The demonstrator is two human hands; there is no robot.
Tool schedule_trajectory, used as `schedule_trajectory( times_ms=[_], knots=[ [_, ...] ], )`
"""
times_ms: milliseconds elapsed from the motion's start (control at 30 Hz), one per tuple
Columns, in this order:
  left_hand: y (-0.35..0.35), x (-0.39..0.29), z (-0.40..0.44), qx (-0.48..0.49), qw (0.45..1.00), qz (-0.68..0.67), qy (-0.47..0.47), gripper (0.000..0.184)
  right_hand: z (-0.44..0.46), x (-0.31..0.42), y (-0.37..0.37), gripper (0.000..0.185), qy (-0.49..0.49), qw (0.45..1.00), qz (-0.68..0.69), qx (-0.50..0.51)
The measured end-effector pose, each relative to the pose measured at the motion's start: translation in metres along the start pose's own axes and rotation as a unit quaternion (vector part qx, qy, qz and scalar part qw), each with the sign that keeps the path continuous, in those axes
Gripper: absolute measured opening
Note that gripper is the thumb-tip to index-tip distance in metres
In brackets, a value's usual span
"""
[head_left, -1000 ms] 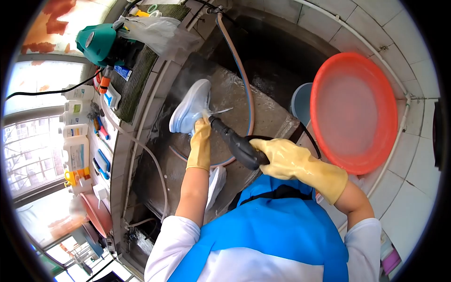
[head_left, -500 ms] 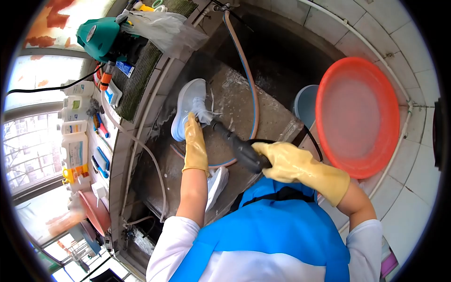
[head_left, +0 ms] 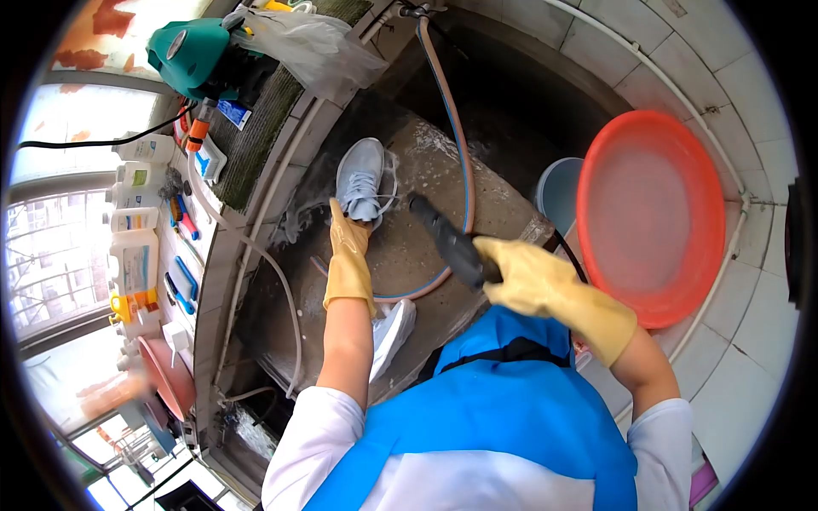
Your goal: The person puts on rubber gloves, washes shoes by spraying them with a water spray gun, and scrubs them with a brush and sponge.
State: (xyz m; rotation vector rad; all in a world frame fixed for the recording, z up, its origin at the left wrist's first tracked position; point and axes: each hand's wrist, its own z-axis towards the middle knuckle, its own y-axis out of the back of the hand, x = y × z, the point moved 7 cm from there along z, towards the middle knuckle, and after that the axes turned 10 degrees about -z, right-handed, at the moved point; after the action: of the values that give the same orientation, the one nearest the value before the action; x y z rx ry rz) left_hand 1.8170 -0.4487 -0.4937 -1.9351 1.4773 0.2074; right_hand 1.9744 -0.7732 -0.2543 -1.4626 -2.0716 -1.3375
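My left hand (head_left: 349, 251), in a yellow rubber glove, grips a light grey-white sneaker (head_left: 359, 170) at its heel end. The shoe's laces and upper face me, with one loose lace trailing off its right side. My right hand (head_left: 520, 277), gloved alike, is wrapped round the handle of a black spray gun (head_left: 450, 243). The gun's front end points toward the sneaker and is apart from it. A second white sneaker (head_left: 394, 336) lies on the wet slab (head_left: 503, 213) beside my left forearm.
A beige hose (head_left: 452, 111) curves over the slab. At the right stand a big red basin (head_left: 652, 221) and a bluish bucket (head_left: 560, 192). A green pressure washer (head_left: 189, 55) sits on the left ledge, with several bottles (head_left: 134, 255) and brushes (head_left: 183, 285) below.
The sneaker has turned in my left hand from its side to laces up. The spray gun's front end has moved away from the shoe, slightly up and right.
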Motion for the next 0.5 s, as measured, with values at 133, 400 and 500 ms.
schedule_trajectory(
  times_ms=[133, 400, 500],
  knots=[
    [-0.001, -0.007, 0.039, 0.061, 0.978, 0.183, -0.076, 0.059, -0.013, 0.019, -0.022, 0.045, -0.005, 0.997, -0.033, 0.073],
    [-0.005, -0.008, 0.037, 0.021, 0.974, 0.181, -0.137, 0.033, -0.006, 0.012, -0.019, 0.048, 0.011, 0.997, -0.037, 0.060],
    [0.007, -0.008, 0.067, 0.075, 0.980, 0.163, -0.087, 0.020, 0.000, 0.015, 0.009, 0.052, -0.067, 0.996, -0.009, 0.062]
  ],
)
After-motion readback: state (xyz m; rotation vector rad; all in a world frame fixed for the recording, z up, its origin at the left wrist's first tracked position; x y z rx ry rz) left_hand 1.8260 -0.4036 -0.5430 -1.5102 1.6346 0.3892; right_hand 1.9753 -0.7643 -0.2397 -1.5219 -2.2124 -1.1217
